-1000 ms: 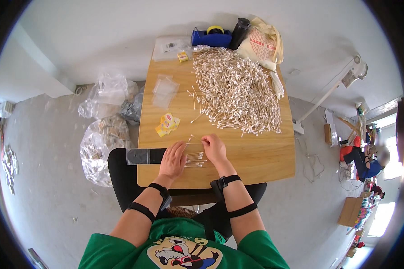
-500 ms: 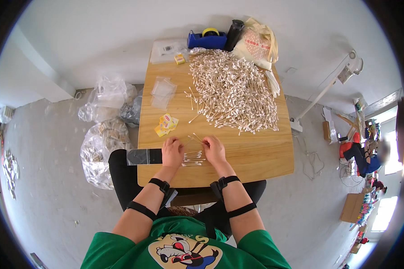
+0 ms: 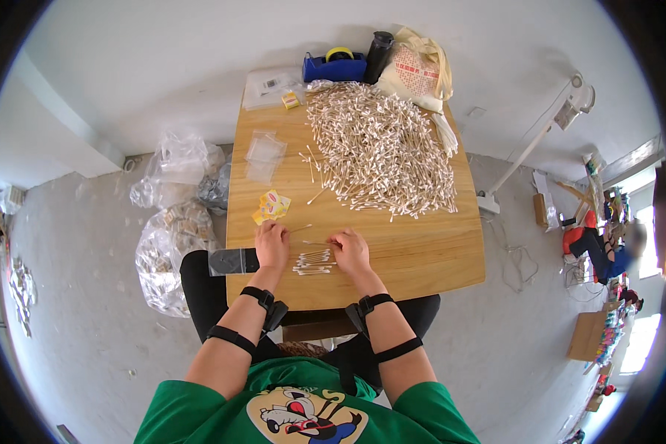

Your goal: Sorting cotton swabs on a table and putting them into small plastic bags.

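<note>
My left hand (image 3: pixel 273 244) is closed in a pinch on a cotton swab (image 3: pixel 301 228), which sticks out to the right. Opposite it, my right hand (image 3: pixel 350 250) pinches another swab (image 3: pixel 315 242) that points left. Between and just below the hands, a row of cotton swabs (image 3: pixel 313 262) lies side by side on the wooden table (image 3: pixel 422 259). Beyond my right hand spreads a large heap of loose cotton swabs (image 3: pixel 385 148). Yellow printed cards (image 3: pixel 271 206) lie past my left hand, and a dark flat sleeve (image 3: pixel 233 262) sits beside its wrist.
Clear small bags (image 3: pixel 265 155) lie on the table's left. At the back stand a blue tape dispenser (image 3: pixel 334 68), a black bottle (image 3: pixel 378 57), a cloth bag (image 3: pixel 419 70) and a small yellow box (image 3: pixel 290 100). Filled plastic sacks (image 3: pixel 172 251) rest on the floor at left.
My left hand has shifted a little left and away from the swab row, its swab now plainly showing. The right hand's swab has swung from pointing up-left to nearly level.
</note>
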A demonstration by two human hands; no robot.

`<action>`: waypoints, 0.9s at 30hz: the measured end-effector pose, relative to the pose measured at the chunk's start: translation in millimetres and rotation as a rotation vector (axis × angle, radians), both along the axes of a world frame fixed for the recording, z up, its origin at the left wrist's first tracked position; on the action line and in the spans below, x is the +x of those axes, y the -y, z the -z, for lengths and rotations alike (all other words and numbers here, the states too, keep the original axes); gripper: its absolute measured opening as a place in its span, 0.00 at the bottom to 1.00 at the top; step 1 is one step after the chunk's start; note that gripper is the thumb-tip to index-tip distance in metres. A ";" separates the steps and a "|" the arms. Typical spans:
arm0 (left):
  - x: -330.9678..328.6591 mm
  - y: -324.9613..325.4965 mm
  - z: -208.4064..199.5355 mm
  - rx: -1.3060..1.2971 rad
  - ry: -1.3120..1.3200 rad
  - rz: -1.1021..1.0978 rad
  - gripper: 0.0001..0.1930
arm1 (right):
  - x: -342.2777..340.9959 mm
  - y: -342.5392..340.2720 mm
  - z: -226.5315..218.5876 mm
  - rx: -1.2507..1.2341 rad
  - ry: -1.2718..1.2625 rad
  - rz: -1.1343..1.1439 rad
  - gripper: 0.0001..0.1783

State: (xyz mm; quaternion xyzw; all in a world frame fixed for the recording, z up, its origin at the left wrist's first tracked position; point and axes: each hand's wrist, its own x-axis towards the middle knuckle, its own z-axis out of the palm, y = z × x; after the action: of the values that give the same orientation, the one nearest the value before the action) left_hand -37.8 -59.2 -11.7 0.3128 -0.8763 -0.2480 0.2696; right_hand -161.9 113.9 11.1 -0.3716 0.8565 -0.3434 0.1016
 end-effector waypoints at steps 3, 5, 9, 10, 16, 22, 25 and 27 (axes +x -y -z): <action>-5.1 2.1 -0.7 0.068 0.035 0.119 0.02 | 1.9 4.6 -2.1 0.010 0.020 -0.055 0.06; -6.2 1.4 -1.7 0.098 0.062 0.210 0.02 | 2.0 5.8 -1.5 -0.007 0.053 -0.079 0.05; -15.8 -2.9 -19.0 0.127 0.231 0.443 0.03 | -7.8 -11.2 7.1 -0.186 -0.027 0.257 0.06; -17.1 -2.9 -21.6 0.195 0.324 0.461 0.04 | -9.0 -14.2 9.1 -0.173 -0.190 0.322 0.06; -13.0 -14.1 -20.8 -0.261 0.285 0.479 0.25 | -13.2 -9.0 1.9 -0.051 -0.298 0.270 0.10; -14.8 -30.5 -20.8 -0.250 0.290 0.384 0.24 | -19.7 -7.5 4.3 0.044 -0.267 0.256 0.09; -48.5 -10.0 -22.0 -0.025 0.101 0.287 0.18 | -20.1 -5.5 1.2 0.019 -0.262 0.263 0.08; -73.2 -1.2 -25.6 -0.082 0.068 0.245 0.14 | -20.4 -8.4 3.6 0.009 -0.247 0.273 0.08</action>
State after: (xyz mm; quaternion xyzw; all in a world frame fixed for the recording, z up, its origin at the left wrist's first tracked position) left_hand -111.1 -58.1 13.9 0.2006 -0.9259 -0.2324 0.2201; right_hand -182.3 122.3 7.5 -0.2909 0.9065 -0.3020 -0.0501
